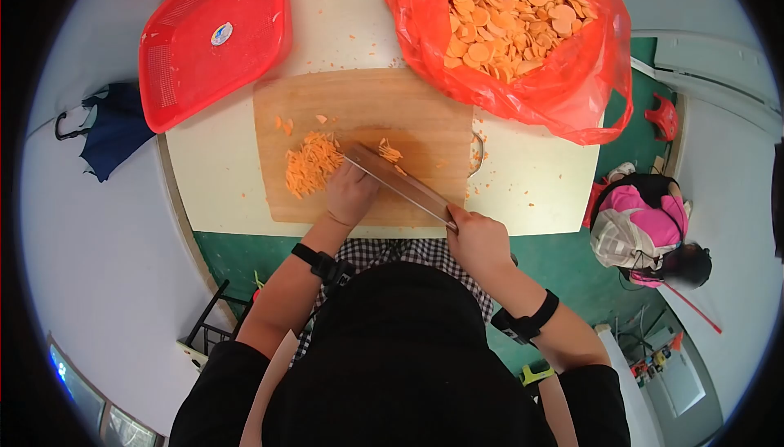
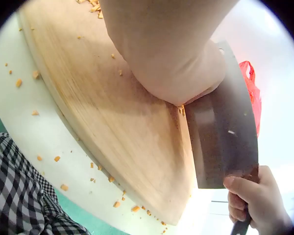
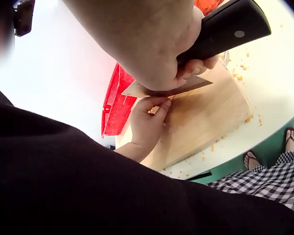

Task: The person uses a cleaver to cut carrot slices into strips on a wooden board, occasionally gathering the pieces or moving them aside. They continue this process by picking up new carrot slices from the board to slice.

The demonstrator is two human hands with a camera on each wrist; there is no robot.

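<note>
My right hand (image 1: 482, 244) grips the black handle (image 3: 230, 32) of a broad cleaver (image 1: 404, 185). The cleaver's blade slants across a wooden cutting board (image 1: 282, 100), its edge down at the wood. Right beside the blade, my left hand (image 1: 353, 195) has its fingers curled down on the board. Orange carrot pieces (image 2: 182, 109) show under those fingers, mostly hidden by the hand. A heap of carrot shreds (image 1: 310, 165) lies to the left of the blade, and a few cut carrot strips (image 1: 389, 151) lie on its far side.
Behind the board at right, a red plastic bag (image 1: 563, 104) holds many round carrot slices (image 1: 506, 14). A red basket (image 1: 269, 38) stands at back left, overlapping the board's corner. Crumbs dot the pale table (image 1: 531, 189). Another person (image 1: 637, 230) is off to the right.
</note>
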